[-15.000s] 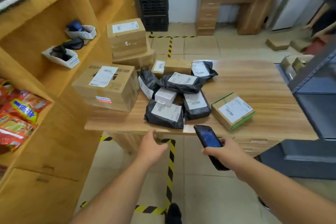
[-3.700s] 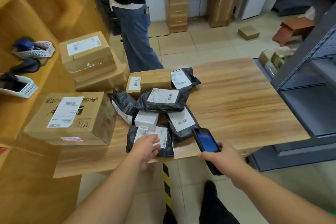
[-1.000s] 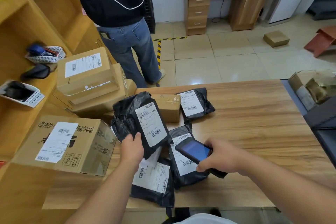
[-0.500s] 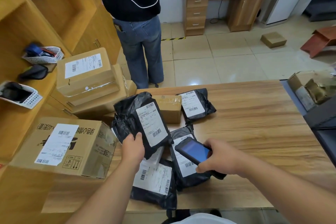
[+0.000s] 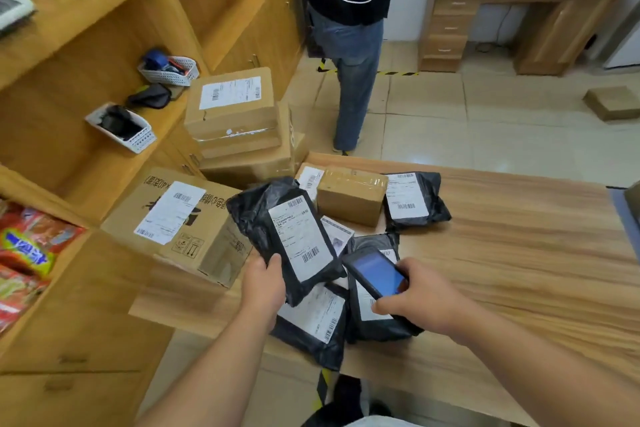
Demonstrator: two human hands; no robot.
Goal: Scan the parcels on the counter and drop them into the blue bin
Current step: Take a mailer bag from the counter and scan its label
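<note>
- Head view, left hand [image 5: 265,282]: its grip pinches the near lower corner of a black parcel bag [image 5: 273,218], thumb on the label face, fingers curled behind. The bag is raised off the tabletop [image 5: 519,253] and tilted, label toward the camera.
- Head view, bag orientation: its long axis runs from the near-right corner by the hand to the crumpled far-left end. The white label [image 5: 301,236] follows that axis, with a barcode at its near end.
- Head view, right hand [image 5: 420,300]: its grip is closed round a handheld scanner [image 5: 375,272], blue screen up. The scanner's top end points up and left at the label's near barcode, just beside the bag's near edge.
- Head view, tabletop: more black bags [image 5: 313,326] lie beneath both hands; another bag [image 5: 412,199] and a small brown box [image 5: 349,194] sit farther back.
- Head view, left: a large carton [image 5: 180,225] and stacked boxes [image 5: 235,114] stand beside the wooden shelves [image 5: 86,28].
- Head view, background: a person in jeans [image 5: 349,55] stands on the floor beyond the tabletop.
</note>
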